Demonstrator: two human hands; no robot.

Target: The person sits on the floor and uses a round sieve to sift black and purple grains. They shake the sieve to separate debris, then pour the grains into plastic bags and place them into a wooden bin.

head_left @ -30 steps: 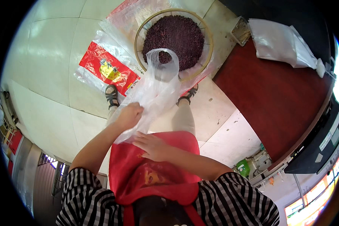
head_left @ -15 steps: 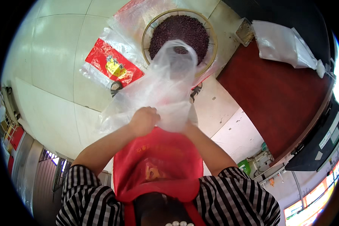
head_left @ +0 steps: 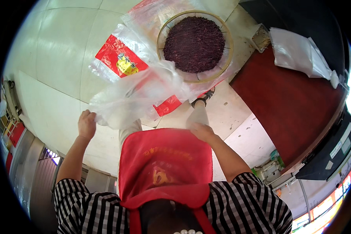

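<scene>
My left hand [head_left: 86, 124] is raised out to my left and grips one end of a large clear plastic bag [head_left: 138, 93], which stretches sideways in the air in front of me. My right hand [head_left: 201, 130] rests on the top edge of my red apron [head_left: 163, 163], fingers down, holding nothing. Beyond the bag, a round woven tray [head_left: 226, 54] heaped with dark purple grain sits on the floor on a plastic sheet. My feet stand just in front of that tray.
A red and clear printed sack [head_left: 119, 58] lies flat on the pale tiled floor beside the tray. A dark red mat [head_left: 292, 101] covers the floor to the right, with a crumpled clear bag [head_left: 298, 50] at its far end. A small box [head_left: 261, 37] sits near the tray.
My left hand swung the clear bag out to the left and the bag now stretches sideways. My right hand let go of it and dropped onto the apron.
</scene>
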